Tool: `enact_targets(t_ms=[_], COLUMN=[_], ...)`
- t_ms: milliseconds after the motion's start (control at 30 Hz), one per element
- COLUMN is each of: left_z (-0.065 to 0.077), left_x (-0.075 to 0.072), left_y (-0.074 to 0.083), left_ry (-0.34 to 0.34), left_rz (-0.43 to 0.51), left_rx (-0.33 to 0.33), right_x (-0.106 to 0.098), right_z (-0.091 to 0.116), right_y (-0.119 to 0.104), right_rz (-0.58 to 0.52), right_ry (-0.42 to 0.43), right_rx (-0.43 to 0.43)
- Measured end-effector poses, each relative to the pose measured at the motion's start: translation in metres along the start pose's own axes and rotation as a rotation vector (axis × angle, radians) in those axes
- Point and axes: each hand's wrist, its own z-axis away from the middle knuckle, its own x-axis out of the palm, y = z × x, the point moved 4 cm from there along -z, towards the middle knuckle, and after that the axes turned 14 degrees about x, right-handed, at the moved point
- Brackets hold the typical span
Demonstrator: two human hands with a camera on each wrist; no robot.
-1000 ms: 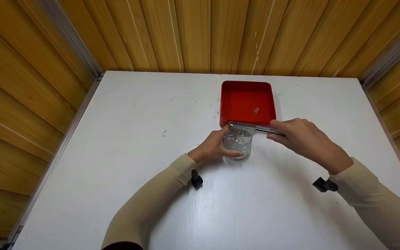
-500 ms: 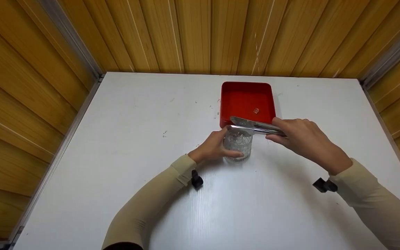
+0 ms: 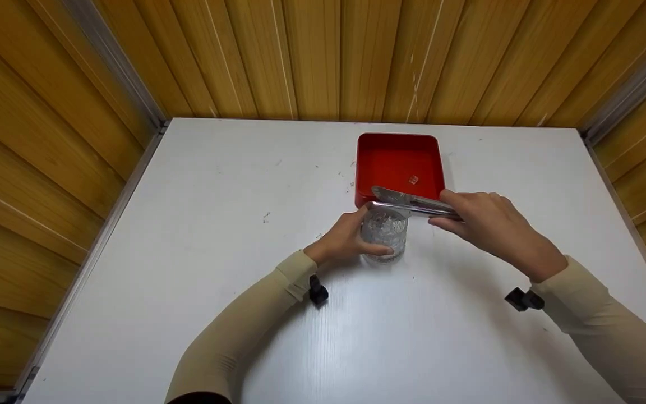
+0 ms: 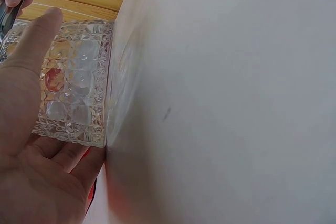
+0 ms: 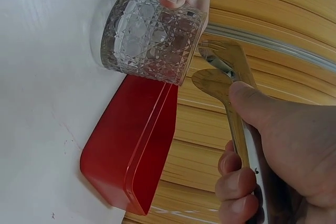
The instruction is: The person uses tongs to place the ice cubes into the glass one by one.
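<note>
My left hand (image 3: 342, 238) grips a clear cut-glass tumbler (image 3: 384, 235), which stands upright on the white table. In the left wrist view, its thumb and fingers lie around the patterned wall, and pale, clear lumps show faintly through the glass. My right hand (image 3: 491, 227) holds metal tongs (image 5: 239, 124), whose two ends are spread apart just over the tumbler's mouth. Nothing shows between the tong ends in the right wrist view. Behind the tumbler sits a square red tray (image 3: 359, 168) with one small clear cube (image 3: 413, 180) inside.
The white tabletop (image 3: 216, 224) carries a few small dark marks. Wood-look panels (image 3: 312, 56) rise along the back and both sides, with grey metal strips (image 3: 115, 62) at the corners.
The tong ends, close together a second ago, have spread apart over the tumbler. Both hands and the tumbler stay in nearly the same place.
</note>
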Motion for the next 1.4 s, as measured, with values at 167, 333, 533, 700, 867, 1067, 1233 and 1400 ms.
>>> enact_targets(t_ms=[167,333,533,700,867,1067,1233,1400], left_z=[0.000,0.000,-0.001,-0.001,0.000,-0.001,-0.001,-0.001], left_x=[0.000,-0.001,0.000,0.001,0.000,-0.001,-0.001,-0.001], left_y=[0.001,0.000,0.001,0.001,0.001,0.001,0.001,0.000], left_ry=[0.000,-0.006,-0.007,-0.012,-0.009,-0.011,-0.011,-0.014], left_rz=[-0.009,-0.040,-0.030,-0.022,-0.029,-0.066,-0.067,-0.052], left_rx=[-0.010,-0.037,-0.035,-0.051,-0.053,-0.040,-0.041,-0.047], right_x=[-0.003,-0.006,-0.008,-0.006,-0.004,-0.004,-0.003,0.000], right_z=[-0.001,-0.006,-0.016,-0.023,-0.030,-0.036,-0.043,-0.050], right_y=[0.003,0.007,0.015,0.023,0.029,0.036,0.041,0.049], right_rz=[0.002,0.009,0.028,0.030,0.031,0.021,0.021,0.013], right_ry=[0.033,0.034,0.029,0.043,0.038,0.037,0.024,0.010], right_rx=[-0.019,0.010,0.057,0.077,0.089,0.107,0.115,0.128])
